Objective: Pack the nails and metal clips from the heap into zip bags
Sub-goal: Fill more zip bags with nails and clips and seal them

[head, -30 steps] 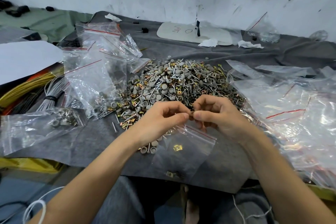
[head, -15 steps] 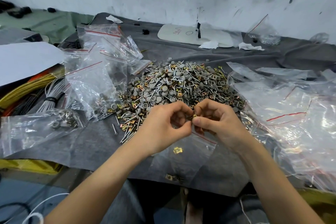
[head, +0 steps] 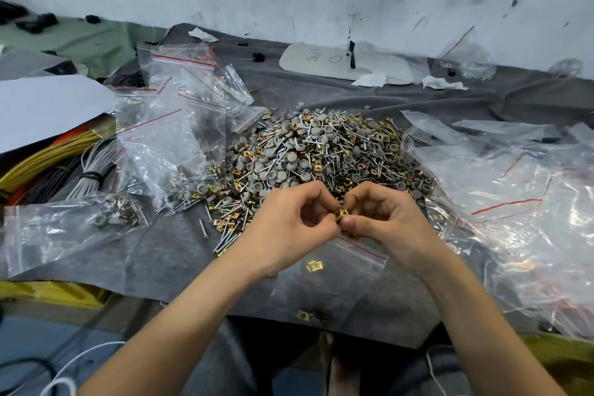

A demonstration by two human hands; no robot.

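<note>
A grey cloth (head: 167, 254) covers the work surface from the frame's left edge to its right, with a marked white wall behind it. At the centre of the frame lies the heap (head: 321, 151): steel nails, round grey caps and small gold-coloured clips, all mixed together. To its right, a drift of clear bags with red seal lines (head: 514, 190) fills the right side of the frame. A smaller pile of the same bags (head: 173, 138) leans against the heap's left edge. Coiled wire bundles (head: 48, 164), yellow, grey and black, sit at the far left.

At upper centre a flat white board (head: 340, 64) bears a handwritten scribble that cannot be read, and beside it a drawn circle like an "O".

At middle left a packed bag (head: 64, 228) lies flat with grey caps and nails gathered in its upper right corner.

Just below the heap, at lower centre, the zip bag (head: 334, 280) being filled lies on the cloth. Its red seal line runs out from under the hands, and a few gold clips lie inside it.

The left hand (head: 289, 225) and right hand (head: 389, 219) meet above that bag's mouth, fingers curled and fingertips together. They pinch one metal clip (head: 341, 213) between them. Whether either hand also holds the bag's rim cannot be told.
</note>
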